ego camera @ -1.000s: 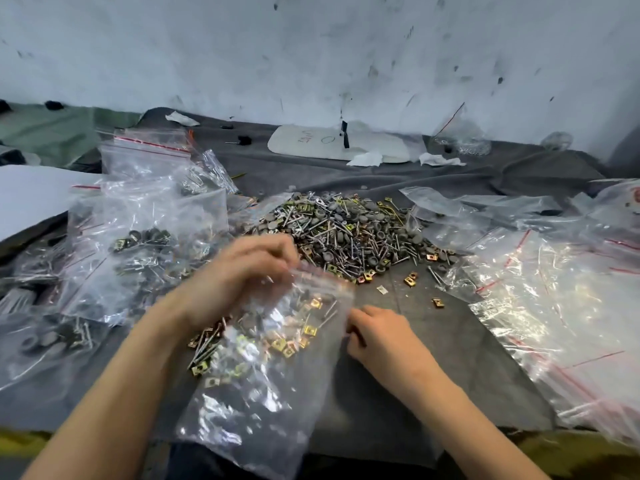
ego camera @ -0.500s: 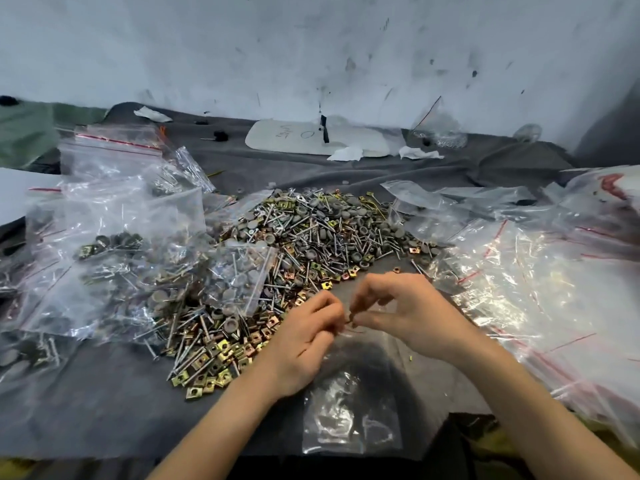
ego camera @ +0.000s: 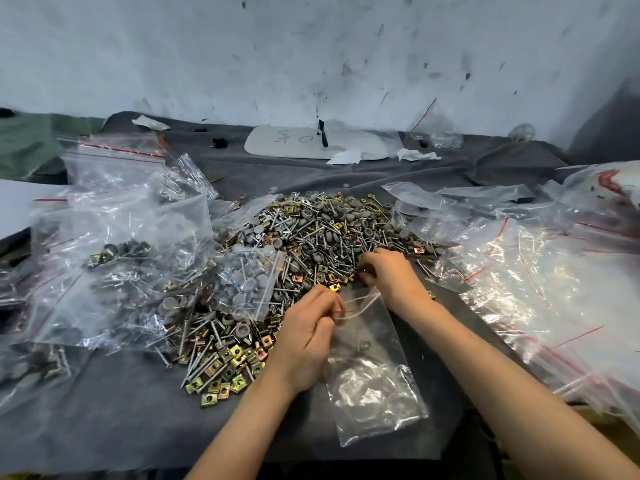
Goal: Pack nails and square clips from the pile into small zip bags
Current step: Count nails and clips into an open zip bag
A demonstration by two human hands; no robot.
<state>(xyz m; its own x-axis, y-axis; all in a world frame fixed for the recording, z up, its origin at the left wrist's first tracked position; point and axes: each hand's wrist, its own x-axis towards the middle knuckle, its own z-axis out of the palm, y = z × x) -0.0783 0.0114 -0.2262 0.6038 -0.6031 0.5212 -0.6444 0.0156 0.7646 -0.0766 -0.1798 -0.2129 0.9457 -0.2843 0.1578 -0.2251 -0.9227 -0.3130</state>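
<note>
By the pile point(ego camera: 329, 233), the left hand point(ego camera: 304, 337) pinches the bag point(ego camera: 370, 372) top, and the right hand point(ego camera: 391, 275) curls its fingers onto clips point(ego camera: 334, 288), hold unclear.

Both bare forearms are reaching forward from the lower edge, angling toward each other. The left hand point(ego camera: 308, 336) is lying knuckles up, its thumb and fingers pinching the mouth of the zip bag point(ego camera: 372, 379). The right hand point(ego camera: 391, 275) is stretching farther ahead, palm down, fingers curling under; whether they are gripping anything is hidden.
</note>
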